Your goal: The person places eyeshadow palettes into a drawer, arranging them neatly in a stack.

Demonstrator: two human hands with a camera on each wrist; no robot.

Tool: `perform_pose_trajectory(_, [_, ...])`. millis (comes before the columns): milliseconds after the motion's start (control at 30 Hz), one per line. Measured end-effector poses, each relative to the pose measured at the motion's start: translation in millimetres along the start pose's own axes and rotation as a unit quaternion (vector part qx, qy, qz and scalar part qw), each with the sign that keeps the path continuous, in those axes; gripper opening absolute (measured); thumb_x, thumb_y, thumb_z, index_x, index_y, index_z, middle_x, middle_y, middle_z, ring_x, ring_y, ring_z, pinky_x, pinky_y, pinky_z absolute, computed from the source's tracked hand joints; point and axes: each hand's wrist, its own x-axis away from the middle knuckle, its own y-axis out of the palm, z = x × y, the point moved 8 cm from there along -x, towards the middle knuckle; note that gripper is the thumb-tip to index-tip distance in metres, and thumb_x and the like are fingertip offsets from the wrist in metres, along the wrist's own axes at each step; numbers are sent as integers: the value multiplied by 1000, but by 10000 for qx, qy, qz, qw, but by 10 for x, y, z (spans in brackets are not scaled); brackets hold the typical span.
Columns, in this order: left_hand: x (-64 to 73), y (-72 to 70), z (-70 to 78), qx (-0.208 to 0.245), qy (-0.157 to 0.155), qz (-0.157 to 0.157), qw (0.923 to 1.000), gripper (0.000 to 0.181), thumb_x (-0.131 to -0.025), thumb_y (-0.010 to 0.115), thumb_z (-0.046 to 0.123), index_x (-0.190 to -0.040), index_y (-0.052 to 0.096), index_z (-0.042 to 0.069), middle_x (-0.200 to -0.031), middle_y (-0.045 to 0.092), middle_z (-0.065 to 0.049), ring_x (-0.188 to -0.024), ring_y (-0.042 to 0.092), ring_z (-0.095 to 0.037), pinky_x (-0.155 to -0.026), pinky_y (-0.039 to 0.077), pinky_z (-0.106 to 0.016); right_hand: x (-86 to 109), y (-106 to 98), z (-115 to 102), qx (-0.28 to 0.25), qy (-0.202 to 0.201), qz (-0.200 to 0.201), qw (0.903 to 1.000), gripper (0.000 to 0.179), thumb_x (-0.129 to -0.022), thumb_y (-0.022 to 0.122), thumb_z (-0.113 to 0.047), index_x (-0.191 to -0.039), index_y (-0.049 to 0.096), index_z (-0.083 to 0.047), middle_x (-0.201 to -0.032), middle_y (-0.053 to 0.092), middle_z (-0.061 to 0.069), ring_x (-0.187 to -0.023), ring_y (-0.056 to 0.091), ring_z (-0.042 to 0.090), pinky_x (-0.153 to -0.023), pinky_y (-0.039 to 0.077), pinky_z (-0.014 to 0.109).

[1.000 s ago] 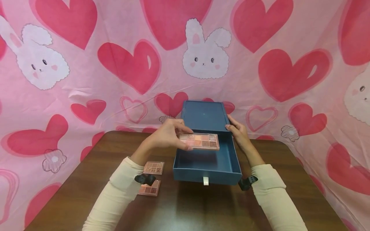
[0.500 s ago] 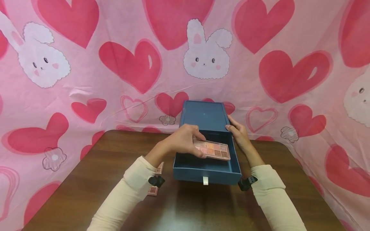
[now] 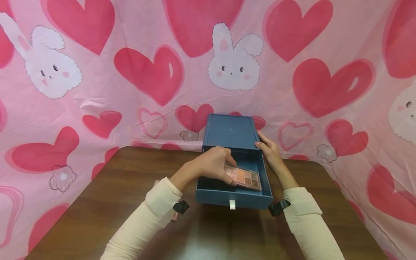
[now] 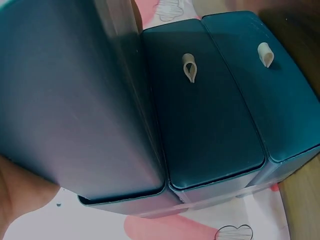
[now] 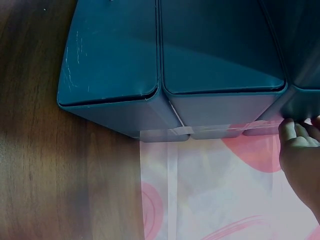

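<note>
My left hand [image 3: 214,164] pinches an eyeshadow palette [image 3: 247,178] by its left end, thumb in front and fingers behind. The palette, with rows of pink, orange and brown pans, lies inside the pulled-out top drawer [image 3: 234,199] and tilts toward its right. On the right side of the blue drawer unit [image 3: 230,131], my right hand [image 3: 272,153] rests with straight fingers along the side and the thumb at the top edge. The right wrist view also has that hand [image 5: 302,160] touching the unit's side. Whatever lies deeper in the drawer is hidden.
Two lower drawers, one a middle drawer [image 4: 205,105] and one a bottom drawer [image 4: 265,80], are closed, with pale loop tabs. Beside the left sleeve, a palette edge [image 3: 175,216] shows on the wooden table [image 3: 123,184]. A pink heart-print cloth [image 3: 146,76] hangs behind.
My left hand has carried the palette rightward and down, from above the drawer's left part to inside it. The right hand stays at the unit's side. The left sleeve now covers more of the table palettes.
</note>
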Motion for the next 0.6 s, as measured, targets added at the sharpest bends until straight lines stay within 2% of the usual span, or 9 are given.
perform_pose_trajectory(267, [-13, 54, -1, -208, -181, -243, 9993, 57, -71, 88, 50, -116, 78, 16, -106, 69, 0, -94, 57, -11, -79, 51, -25, 3, -6, 12, -11, 95, 71, 9999, 61, -99, 46, -7, -157, 30, 1, -165, 29, 21, -110, 54, -12, -89, 51, 8])
perform_pose_trajectory(467, [-25, 75, 20, -458, -179, -327, 9983, 60, -72, 87, 54, -117, 77, 17, -109, 71, -1, -97, 60, -11, -86, 55, -29, 5, 2, 19, -133, 157, 62, 9998, 61, -100, 45, -5, -158, 27, 2, -167, 25, 18, -121, 47, -8, -96, 45, 5])
perform_pose_trajectory(600, [-10, 84, 25, -490, -229, -377, 9978, 61, -72, 87, 54, -118, 77, 16, -109, 71, -1, -95, 60, -11, -86, 55, -28, 5, 10, 15, -99, 168, 56, 9998, 61, -100, 45, -5, -158, 26, 4, -168, 24, 16, -136, 42, 3, -98, 43, 4])
